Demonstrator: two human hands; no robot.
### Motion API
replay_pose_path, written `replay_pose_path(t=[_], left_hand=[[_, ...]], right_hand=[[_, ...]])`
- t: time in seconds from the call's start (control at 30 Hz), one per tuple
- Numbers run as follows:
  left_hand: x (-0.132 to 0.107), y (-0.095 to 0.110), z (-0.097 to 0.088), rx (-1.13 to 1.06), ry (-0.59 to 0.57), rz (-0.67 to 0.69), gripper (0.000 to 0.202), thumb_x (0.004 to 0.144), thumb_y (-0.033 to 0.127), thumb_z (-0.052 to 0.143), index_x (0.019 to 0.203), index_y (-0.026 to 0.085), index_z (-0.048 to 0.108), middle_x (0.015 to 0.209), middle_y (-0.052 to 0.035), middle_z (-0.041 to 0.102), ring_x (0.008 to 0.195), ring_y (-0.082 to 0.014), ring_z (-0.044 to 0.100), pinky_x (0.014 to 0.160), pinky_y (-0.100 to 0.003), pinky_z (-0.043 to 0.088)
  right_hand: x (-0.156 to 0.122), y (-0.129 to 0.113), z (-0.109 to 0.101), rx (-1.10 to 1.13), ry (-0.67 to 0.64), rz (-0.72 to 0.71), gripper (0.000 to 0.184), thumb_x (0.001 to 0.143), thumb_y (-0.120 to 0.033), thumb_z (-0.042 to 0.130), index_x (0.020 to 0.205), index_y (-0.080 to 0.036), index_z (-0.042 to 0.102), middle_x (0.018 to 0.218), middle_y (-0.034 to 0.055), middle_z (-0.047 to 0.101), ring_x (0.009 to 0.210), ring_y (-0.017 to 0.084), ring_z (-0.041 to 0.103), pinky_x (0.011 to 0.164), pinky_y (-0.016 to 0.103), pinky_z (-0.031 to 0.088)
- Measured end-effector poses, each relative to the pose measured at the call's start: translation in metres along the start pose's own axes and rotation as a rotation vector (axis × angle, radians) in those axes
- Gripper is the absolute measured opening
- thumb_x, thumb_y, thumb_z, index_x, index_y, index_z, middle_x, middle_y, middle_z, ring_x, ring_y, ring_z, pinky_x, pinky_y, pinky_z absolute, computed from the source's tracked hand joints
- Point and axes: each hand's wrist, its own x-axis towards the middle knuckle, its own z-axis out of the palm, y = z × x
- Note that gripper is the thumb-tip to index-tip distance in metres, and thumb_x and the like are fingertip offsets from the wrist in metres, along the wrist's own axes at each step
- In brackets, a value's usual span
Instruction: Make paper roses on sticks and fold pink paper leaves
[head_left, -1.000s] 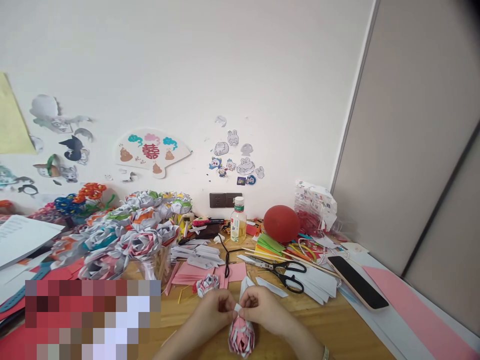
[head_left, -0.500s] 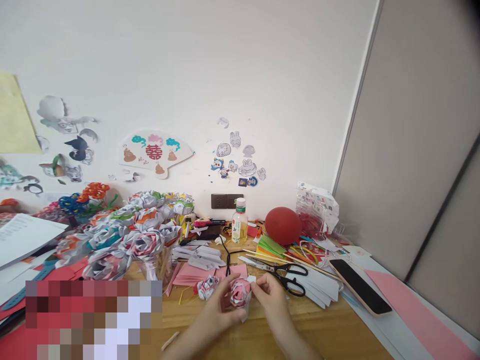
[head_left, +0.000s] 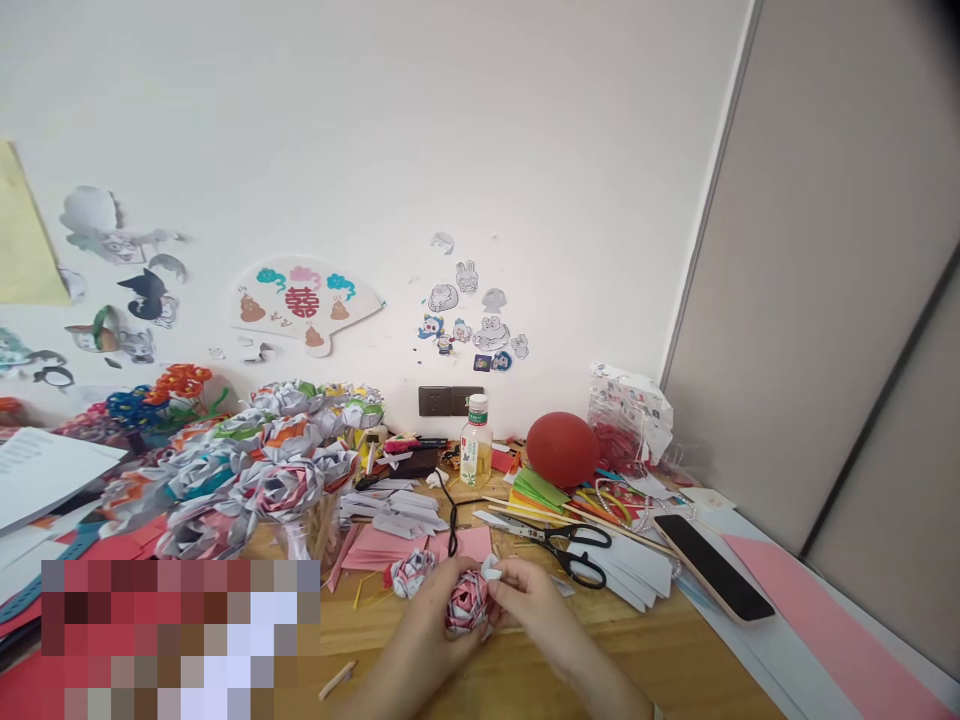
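A wooden surface (head_left: 675, 665) spreads below a pale wall (head_left: 525, 130). On its far left stands a crowd of paper flowers (head_left: 281, 487), the largest mass there. A red balloon (head_left: 562, 450) rests far and right of centre; a phone (head_left: 712, 568) lies at the right, its long side running from far left to near right. Black-handled scissors (head_left: 574, 548) lie beyond the right hand, blades toward the far left, handles toward the near right.

The two hands work close together at near centre. The left hand (head_left: 435, 622) is curled around the left and near sides of a pink-and-white paper flower (head_left: 466, 603), while the right hand (head_left: 531, 590) meets it from the right with fingertips drawn together on a white paper piece (head_left: 491, 570). The flower thus sits between the hands, with the left the nearer and bearing most of it. Its layered face is turned up toward the viewer and looks almost round, so no long axis can be told. Just beyond the left hand lies a similar small loose flower (head_left: 412, 573). The white paper piece, smallest of all, stands at the held flower's far right edge; whether it is fastened there cannot be told.
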Motion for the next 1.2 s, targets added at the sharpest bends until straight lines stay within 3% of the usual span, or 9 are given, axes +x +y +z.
replay_pose_path(t=[0.23,0.5,0.7,0.83,0.93,1.07,1.2], left_hand=[[-0.001,0.01,-0.004,-0.001,-0.01,0.004,0.031,0.07,0.022,0.063,0.101,0.019,0.06,0.099,-0.0092,0.066,0.091,-0.0253,0.061,0.081,-0.035,0.049],[0.0,0.01,-0.004,0.029,-0.036,0.002,0.031,0.071,0.017,0.059,0.102,0.02,0.059,0.099,-0.0083,0.065,0.091,-0.0246,0.06,0.08,-0.034,0.048],[-0.002,0.013,-0.004,0.1,-0.059,-0.009,0.032,0.072,0.016,0.059,0.103,0.021,0.058,0.101,-0.0076,0.064,0.094,-0.0244,0.06,0.081,-0.033,0.046],[-0.003,0.007,-0.001,0.133,-0.063,-0.008,0.034,0.072,0.014,0.058,0.105,0.022,0.056,0.101,-0.0069,0.063,0.095,-0.0238,0.059,0.081,-0.032,0.046],[-0.005,0.004,0.003,0.153,-0.059,-0.003,0.035,0.071,0.013,0.057,0.105,0.023,0.054,0.102,-0.0073,0.063,0.095,-0.024,0.059,0.08,-0.032,0.046],[-0.007,0.007,0.006,0.142,-0.05,-0.015,0.028,0.076,0.015,0.055,0.103,0.022,0.054,0.102,-0.0079,0.062,0.093,-0.0231,0.059,0.079,-0.031,0.046],[-0.007,0.013,0.005,0.123,-0.046,-0.025,0.024,0.079,0.017,0.054,0.103,0.021,0.053,0.104,-0.0093,0.061,0.094,-0.0225,0.059,0.08,-0.031,0.046]], right_hand=[[0.002,0.001,-0.004,-0.054,0.005,-0.036,0.026,0.064,-0.039,0.071,0.066,-0.016,0.061,0.06,-0.0019,0.059,0.058,0.015,0.057,0.055,0.025,0.045],[0.001,0.002,-0.004,-0.018,0.008,-0.02,0.035,0.061,-0.047,0.073,0.07,-0.016,0.059,0.066,-0.0004,0.061,0.064,0.017,0.059,0.059,0.028,0.047],[0.006,0.009,-0.005,-0.09,0.022,-0.064,0.038,0.059,-0.051,0.072,0.069,-0.017,0.058,0.057,-0.0021,0.059,0.054,0.016,0.058,0.055,0.028,0.045],[0.006,0.012,-0.002,-0.271,0.102,-0.143,0.02,0.068,-0.037,0.063,0.068,-0.017,0.06,0.059,0.0001,0.059,0.054,0.017,0.056,0.052,0.026,0.041],[0.001,0.011,0.003,-0.547,0.185,-0.224,0.009,0.072,-0.02,0.053,0.067,-0.018,0.061,0.06,0.0014,0.06,0.056,0.017,0.055,0.052,0.026,0.036],[-0.008,0.01,0.009,-0.906,0.272,-0.382,0.021,0.071,-0.005,0.044,0.067,-0.019,0.059,0.065,0.0039,0.061,0.062,0.02,0.056,0.056,0.027,0.034],[-0.014,0.012,0.014,-0.942,0.254,-0.512,0.027,0.077,-0.004,0.039,0.082,-0.019,0.06,0.078,0.007,0.065,0.074,0.022,0.059,0.063,0.029,0.039]])
